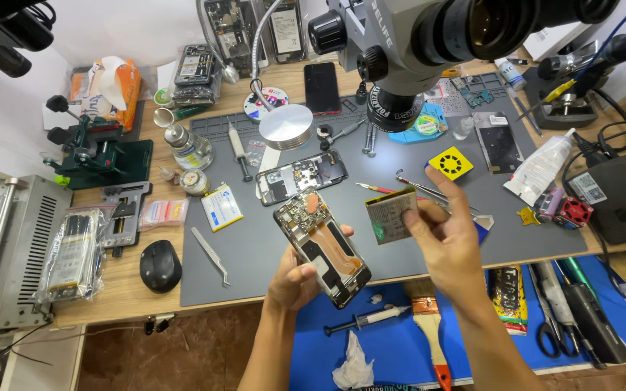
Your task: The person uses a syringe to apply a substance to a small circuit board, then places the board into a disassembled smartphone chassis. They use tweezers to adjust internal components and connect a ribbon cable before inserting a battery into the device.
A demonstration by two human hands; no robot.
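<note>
A crumpled white tissue [353,366] lies on the blue mat [393,340]. Above the grey mat [255,246], the left hand [295,279] grips an opened phone [322,246]; right hand [443,235] pinches a flat battery [391,215]. An orange tissue pack [106,90] sits far left.

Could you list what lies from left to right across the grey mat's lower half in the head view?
Tweezers → left hand holding an opened phone → flat battery pinched by the right hand → folded paper scrap.

Bare forearms, sleeveless, ringless fingers [449,190]
</note>
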